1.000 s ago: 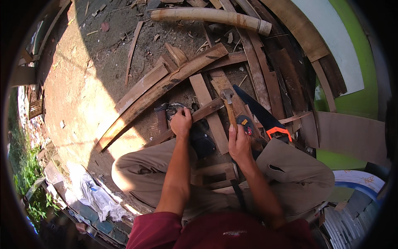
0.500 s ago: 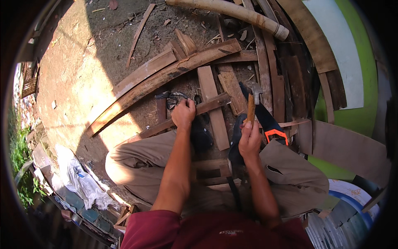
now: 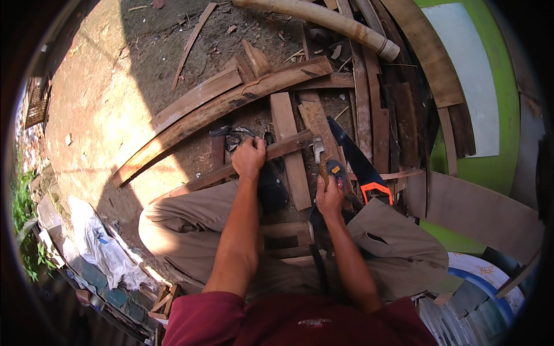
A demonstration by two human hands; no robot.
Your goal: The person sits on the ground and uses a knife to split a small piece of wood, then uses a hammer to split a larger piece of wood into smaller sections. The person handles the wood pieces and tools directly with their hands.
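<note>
My left hand (image 3: 249, 157) is closed round a narrow wooden strip (image 3: 288, 145), which lies slantwise across a wider board (image 3: 283, 115). My right hand (image 3: 329, 199) grips a hammer (image 3: 324, 168) by its wooden handle. The metal hammer head is right beside the strip's far right end; whether they touch I cannot tell. A handsaw (image 3: 348, 140) with a dark blade and orange handle lies to the right of the hammer. Part of the strip is hidden under my left hand.
Long weathered planks (image 3: 254, 92) lie beyond my hands. A bamboo pole (image 3: 323, 20) crosses the top, with more dark boards (image 3: 404, 127) stacked at the right. A white plastic sack (image 3: 98, 242) lies at lower left. My bent legs flank the work.
The hammer in my right hand has swung down and left, from beside the saw to the end of the strip. My left hand keeps its hold on the strip.
</note>
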